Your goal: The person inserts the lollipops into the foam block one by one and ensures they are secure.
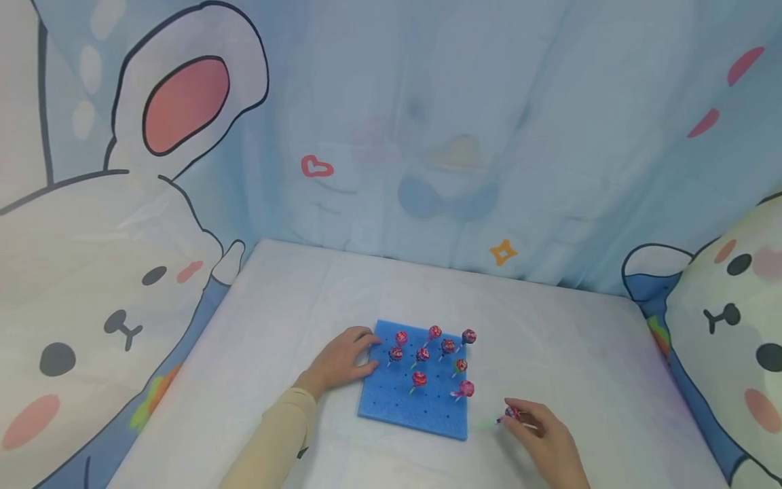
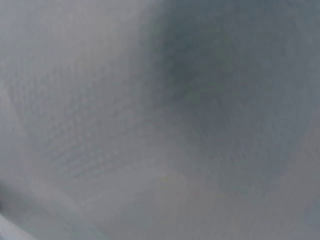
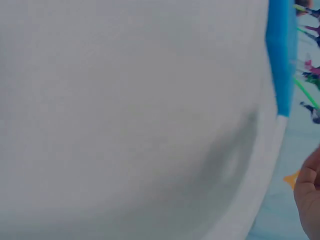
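Note:
In the head view, a blue foam board (image 1: pixel 391 407) with small holes lies on the white table. Several wrapped lollipops, one of them a red lollipop (image 1: pixel 419 379), stand in it by their sticks, mostly in its far and right parts. My left hand (image 1: pixel 339 360) rests against the board's left edge, thumb and fingers spread apart along it. Off the board's near right corner, my right hand (image 1: pixel 544 435) pinches a dark-wrapped lollipop (image 1: pixel 512 411) by its head, above the table. A faint pale green stick points left from it. The left wrist view shows only blurred pale cloth.
A white cloth covers the table (image 1: pixel 293 292). Behind and beside it hang light blue curtains (image 1: pixel 519 136) with cartoon animals. The right wrist view is mostly white cloth, with the board's blue edge (image 3: pixel 280 50) at upper right.

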Demonstrator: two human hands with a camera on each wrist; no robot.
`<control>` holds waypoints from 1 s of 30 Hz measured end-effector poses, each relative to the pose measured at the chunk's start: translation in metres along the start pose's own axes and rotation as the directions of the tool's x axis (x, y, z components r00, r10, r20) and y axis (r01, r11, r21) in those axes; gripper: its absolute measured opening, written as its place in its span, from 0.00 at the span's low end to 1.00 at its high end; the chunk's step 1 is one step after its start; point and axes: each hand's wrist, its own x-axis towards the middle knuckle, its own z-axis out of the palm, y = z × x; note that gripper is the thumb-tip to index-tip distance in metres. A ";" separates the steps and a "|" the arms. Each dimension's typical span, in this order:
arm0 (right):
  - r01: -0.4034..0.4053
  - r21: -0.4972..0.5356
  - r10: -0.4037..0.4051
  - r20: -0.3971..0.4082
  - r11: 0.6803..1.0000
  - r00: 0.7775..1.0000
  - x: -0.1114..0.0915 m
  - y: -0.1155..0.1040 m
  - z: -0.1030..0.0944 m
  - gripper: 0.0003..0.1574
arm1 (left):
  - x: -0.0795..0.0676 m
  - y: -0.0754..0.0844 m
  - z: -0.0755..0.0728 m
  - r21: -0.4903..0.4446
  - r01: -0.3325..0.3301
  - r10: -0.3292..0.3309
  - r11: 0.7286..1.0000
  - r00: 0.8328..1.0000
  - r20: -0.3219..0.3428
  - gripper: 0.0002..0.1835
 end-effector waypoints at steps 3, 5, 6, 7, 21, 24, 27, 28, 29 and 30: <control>0.000 0.060 0.003 -0.034 0.998 0.999 -0.003 -0.017 0.000 0.30 | 0.000 0.000 0.000 0.003 0.005 -0.005 1.000 1.000 0.005 0.25; 0.005 0.101 0.000 -0.046 0.995 0.999 -0.005 -0.028 0.002 0.30 | 0.000 0.001 -0.001 0.004 0.005 -0.005 1.000 1.000 0.004 0.25; 0.006 0.124 0.000 -0.046 0.992 0.999 -0.006 -0.032 0.003 0.30 | 0.000 0.001 -0.001 0.003 0.006 -0.006 1.000 1.000 0.003 0.25; 0.013 0.155 -0.006 -0.045 0.988 0.999 -0.007 -0.037 0.005 0.29 | 0.000 0.001 -0.001 0.002 0.006 -0.006 1.000 1.000 0.002 0.25; 0.092 0.352 -0.103 0.015 0.932 0.995 -0.008 -0.072 0.044 0.21 | 0.000 0.000 0.000 0.008 -0.015 0.015 1.000 1.000 -0.025 0.24; 0.129 0.326 -0.140 0.009 0.937 0.990 -0.006 -0.073 0.055 0.19 | 0.000 0.001 0.000 0.005 -0.013 0.013 1.000 1.000 -0.025 0.24; 0.159 0.310 -0.169 0.007 0.937 0.986 -0.005 -0.072 0.064 0.18 | 0.000 0.001 0.000 0.009 -0.012 0.012 1.000 1.000 -0.027 0.24; 0.163 0.315 -0.173 0.005 0.935 0.985 -0.004 -0.072 0.066 0.18 | 0.000 0.000 0.001 0.010 -0.014 0.014 1.000 0.999 -0.030 0.24; 0.171 0.315 -0.180 0.002 0.934 0.984 -0.004 -0.072 0.068 0.18 | 0.000 0.000 0.001 0.014 -0.012 0.013 1.000 1.000 -0.028 0.24; 0.183 0.316 -0.192 -0.002 0.931 0.981 -0.004 -0.072 0.070 0.17 | 0.000 0.000 0.001 0.011 -0.012 0.013 1.000 0.999 -0.030 0.24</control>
